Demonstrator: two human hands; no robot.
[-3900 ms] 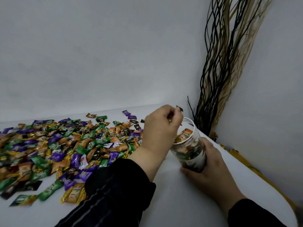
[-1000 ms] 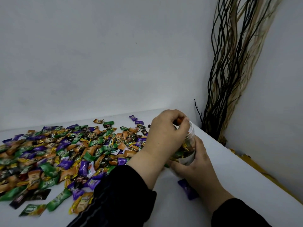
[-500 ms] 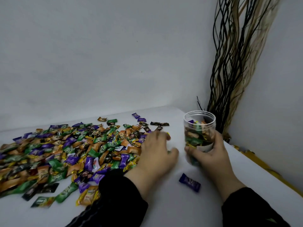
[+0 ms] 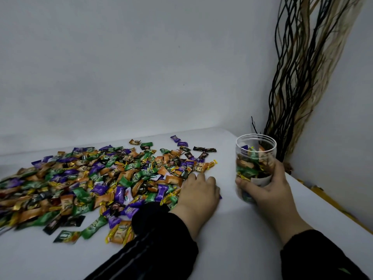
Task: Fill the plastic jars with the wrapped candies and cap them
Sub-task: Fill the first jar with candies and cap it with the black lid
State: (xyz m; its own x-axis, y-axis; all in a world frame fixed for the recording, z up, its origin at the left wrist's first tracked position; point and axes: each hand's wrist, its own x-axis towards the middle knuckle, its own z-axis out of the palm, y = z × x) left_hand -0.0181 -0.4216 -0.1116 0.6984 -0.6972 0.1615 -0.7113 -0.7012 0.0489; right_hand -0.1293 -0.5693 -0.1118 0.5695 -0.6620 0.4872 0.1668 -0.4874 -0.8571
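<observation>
text: none legible | wrapped candies (image 4: 105, 178): oval logos and printed marks on green, purple and orange wrappers, too small and blurred to read | plastic jar (image 4: 254, 158): paper label, unreadable

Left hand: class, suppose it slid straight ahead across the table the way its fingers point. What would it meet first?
The left hand lies flat at the near right edge of the candy pile, fingers pointing away and slightly left. It would probably meet the orange and green wrapped candies just beyond its fingertips first, though depth is hard to judge.
</observation>
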